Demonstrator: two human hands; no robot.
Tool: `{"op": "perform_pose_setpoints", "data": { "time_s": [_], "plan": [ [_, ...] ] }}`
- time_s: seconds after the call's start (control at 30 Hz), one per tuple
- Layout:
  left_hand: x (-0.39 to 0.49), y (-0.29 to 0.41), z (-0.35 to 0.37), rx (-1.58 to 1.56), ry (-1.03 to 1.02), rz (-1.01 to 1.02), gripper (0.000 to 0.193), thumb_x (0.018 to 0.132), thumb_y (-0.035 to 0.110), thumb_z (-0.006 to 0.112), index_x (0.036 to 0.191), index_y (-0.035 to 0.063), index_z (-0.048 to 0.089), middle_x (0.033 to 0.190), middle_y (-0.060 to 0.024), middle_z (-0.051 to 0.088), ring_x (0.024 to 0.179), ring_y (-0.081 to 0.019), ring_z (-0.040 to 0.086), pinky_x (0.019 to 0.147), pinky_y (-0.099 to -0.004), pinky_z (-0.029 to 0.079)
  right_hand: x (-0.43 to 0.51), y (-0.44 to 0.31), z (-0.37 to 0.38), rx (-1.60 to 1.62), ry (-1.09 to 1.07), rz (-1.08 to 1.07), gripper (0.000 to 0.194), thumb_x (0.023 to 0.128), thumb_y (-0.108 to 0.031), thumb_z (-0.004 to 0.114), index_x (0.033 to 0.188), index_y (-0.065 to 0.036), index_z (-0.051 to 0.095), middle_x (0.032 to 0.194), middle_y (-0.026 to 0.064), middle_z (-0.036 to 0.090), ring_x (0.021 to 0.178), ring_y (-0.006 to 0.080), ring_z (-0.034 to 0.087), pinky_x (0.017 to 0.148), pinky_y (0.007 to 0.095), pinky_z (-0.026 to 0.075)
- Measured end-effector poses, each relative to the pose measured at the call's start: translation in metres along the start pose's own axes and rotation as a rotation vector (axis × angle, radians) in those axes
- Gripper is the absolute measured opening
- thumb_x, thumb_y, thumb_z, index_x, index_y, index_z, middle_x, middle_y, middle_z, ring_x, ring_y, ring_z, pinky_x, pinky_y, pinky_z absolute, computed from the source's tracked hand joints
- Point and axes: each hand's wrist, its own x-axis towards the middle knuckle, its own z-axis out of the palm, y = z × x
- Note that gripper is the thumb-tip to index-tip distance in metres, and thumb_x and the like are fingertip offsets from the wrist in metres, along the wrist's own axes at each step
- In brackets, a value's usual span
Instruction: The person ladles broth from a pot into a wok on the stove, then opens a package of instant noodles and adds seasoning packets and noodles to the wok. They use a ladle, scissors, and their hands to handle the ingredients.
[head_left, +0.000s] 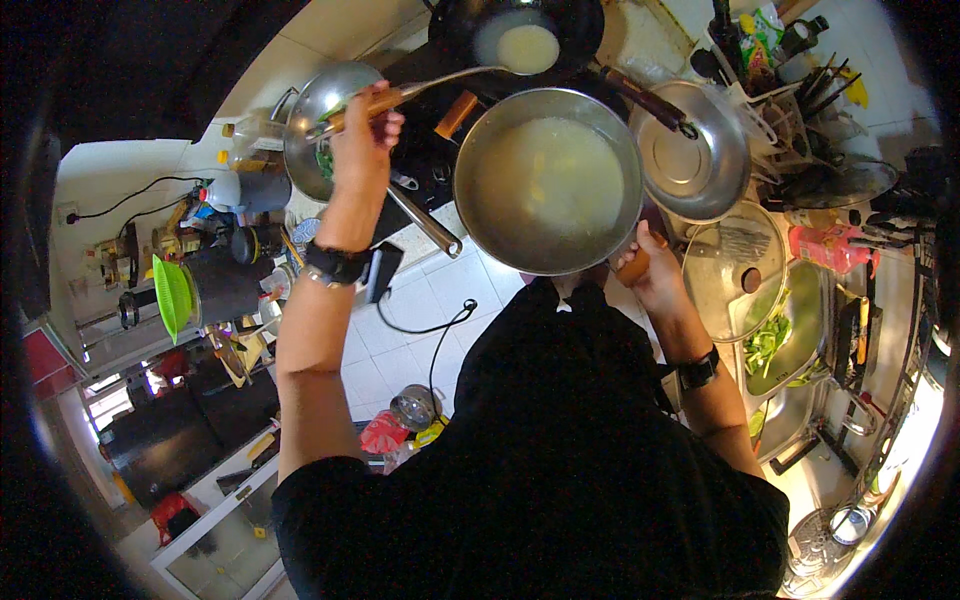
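Note:
My left hand (360, 146) grips the wooden handle of a long metal ladle (529, 49). Pale, cloudy liquid fills the ladle's bowl, which is over a dark wok (581, 30); some whitish liquid shows in the wok beside it. In my right hand (651, 270) is one brown side handle of a wide steel pot (469, 217). Cloudy, pale yellowish liquid lies inside that pot, held in front of my body and tilted or level, I cannot tell. Its other brown handle (456, 114) points towards the stove. Under my left hand sits a steel pan (304, 142) with green leaves.
An empty steel basin (694, 161) lies right of the pot, below the wok's handle (649, 97). Farther right are a glass lid (731, 262) and a sink (806, 300) with leafy greens (769, 345). A metal pan handle (424, 217) sticks out over the counter edge. A black cable (409, 328) hangs by my left arm.

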Motion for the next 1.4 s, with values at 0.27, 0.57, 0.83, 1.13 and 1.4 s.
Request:
{"op": "perform_pose_setpoints", "data": {
  "time_s": [0.27, 0.57, 0.83, 1.13, 1.4],
  "plan": [
    [0.018, -0.064, 0.008, 0.512, -0.377, 0.531, 0.02, 0.091, 0.012, 0.064, 0.109, 0.0043, 0.065, 0.08, -0.0096, 0.065, 0.066, -0.0173, 0.064, 0.058, -0.0303, 0.052, 0.004, 0.001, -0.005, 0.021, -0.018, -0.011, 0.027, 0.089, -0.034, 0.069, 0.09, -0.013, 0.052, 0.073, 0.0001, 0.05, 0.065, 0.015, 0.052, 0.062, 0.0332, 0.048],
    [-0.05, -0.046, -0.004, 0.437, -0.14, 0.417, 0.021, 0.094, 0.014, 0.062, 0.112, 0.0046, 0.064, 0.078, -0.0115, 0.066, 0.065, -0.0173, 0.065, 0.059, -0.0278, 0.052, 0.0, 0.0, -0.004, 0.009, -0.035, -0.022, 0.026, 0.09, -0.033, 0.069, 0.09, -0.012, 0.052, 0.072, -0.0003, 0.05, 0.064, 0.0153, 0.052, 0.061, 0.033, 0.048],
    [-0.117, -0.056, -0.035, 0.105, 0.107, -0.028, 0.039, 0.097, 0.038, 0.051, 0.11, 0.0026, 0.06, 0.074, -0.0107, 0.064, 0.054, -0.0146, 0.06, 0.048, -0.0233, 0.045, -0.006, -0.005, 0.002, -0.03, -0.019, -0.009, 0.024, 0.091, -0.032, 0.067, 0.089, -0.012, 0.054, 0.074, -0.0002, 0.05, 0.065, 0.0148, 0.051, 0.064, 0.0337, 0.047],
    [-0.118, -0.114, -0.027, 0.125, 0.122, -0.094, 0.032, 0.097, 0.033, 0.055, 0.106, 0.004, 0.064, 0.073, -0.0109, 0.066, 0.054, -0.0155, 0.064, 0.048, -0.0238, 0.049, 0.0, -0.003, -0.001, 0.008, -0.003, 0.006, 0.022, 0.09, -0.03, 0.068, 0.089, -0.013, 0.054, 0.074, 0.0004, 0.051, 0.064, 0.016, 0.052, 0.063, 0.0335, 0.046],
    [-0.11, -0.128, -0.026, 0.109, 0.133, -0.134, 0.032, 0.097, 0.034, 0.056, 0.106, 0.0047, 0.063, 0.073, -0.0112, 0.066, 0.054, -0.0168, 0.065, 0.048, -0.0244, 0.05, -0.003, -0.004, 0.001, 0.022, 0.005, 0.009, 0.026, 0.088, -0.031, 0.07, 0.089, -0.011, 0.053, 0.074, 0.0006, 0.05, 0.064, 0.0157, 0.052, 0.06, 0.0317, 0.047]
  ]
}}
